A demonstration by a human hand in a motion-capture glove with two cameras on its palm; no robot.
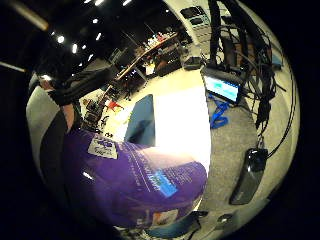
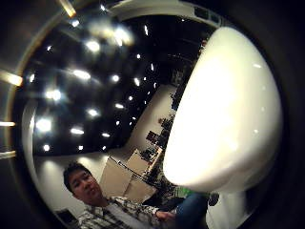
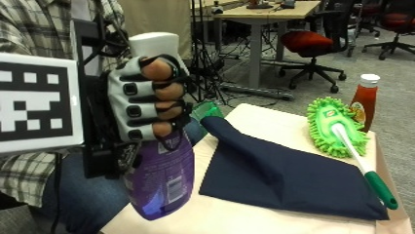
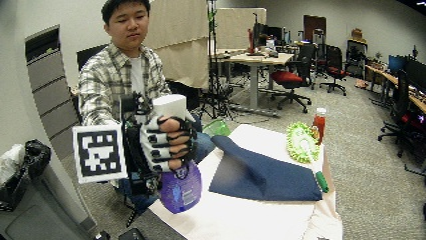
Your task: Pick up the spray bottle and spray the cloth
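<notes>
The right hand [image 3: 152, 100] grips the purple spray bottle [image 3: 160, 178] by its neck, fingers curled round it, upright above the table's [image 3: 272, 217] near corner. The dark blue cloth [image 3: 285, 178] lies mid-table, partly rumpled.

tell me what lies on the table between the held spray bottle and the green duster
The dark blue cloth lies between the spray bottle and the green duster, as the outside view shows.
</notes>
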